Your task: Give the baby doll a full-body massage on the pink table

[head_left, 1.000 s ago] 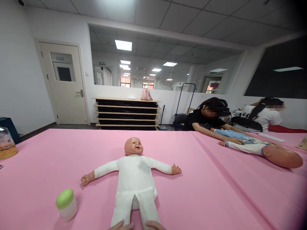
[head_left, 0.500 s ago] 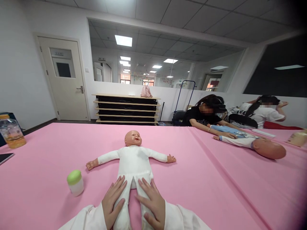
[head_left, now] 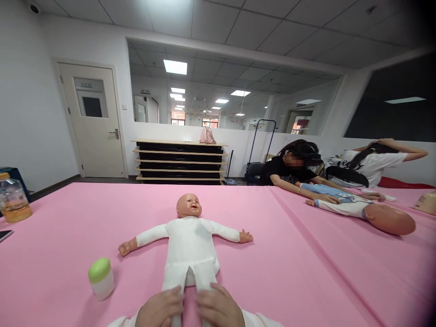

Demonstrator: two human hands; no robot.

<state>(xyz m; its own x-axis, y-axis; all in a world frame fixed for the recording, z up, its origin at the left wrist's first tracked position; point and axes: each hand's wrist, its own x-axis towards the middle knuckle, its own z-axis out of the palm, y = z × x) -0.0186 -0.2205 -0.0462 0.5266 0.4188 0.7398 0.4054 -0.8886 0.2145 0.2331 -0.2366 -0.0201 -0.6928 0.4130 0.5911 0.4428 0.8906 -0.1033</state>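
Doll [head_left: 190,245]: face-up on bench [head_left: 289,281], head at far end, arms out, legs at near side.
L hand [head_left: 158,309]: over lower part of doll's L-side leg; blurred.
R hand [head_left: 220,309]: ditto, R-side leg; blurred.
Fingers: slightly spread, both hands; no pinch visible. Contact pressure: can't tell (blur).
Legs [head_left: 175,274]: look soft. Uneven L/R push or pull could skew doll or twist hips.
Arms [head_left: 155,235]: unsupported by hands. If doll is turned, L-side arm may sweep twd jar.
Jar [head_left: 101,281]: upright, grn lid, near doll's L-side arm. L sleeve [head_left: 122,322] is close enough that a wide swing could tip it; round body may then roll.
Cover [head_left: 61,218]: pink, ridged at R. Dragging doll w/ too much downforce may bunch it & shift jar.
Bottle [head_left: 15,204]: far L, well apart; low risk.
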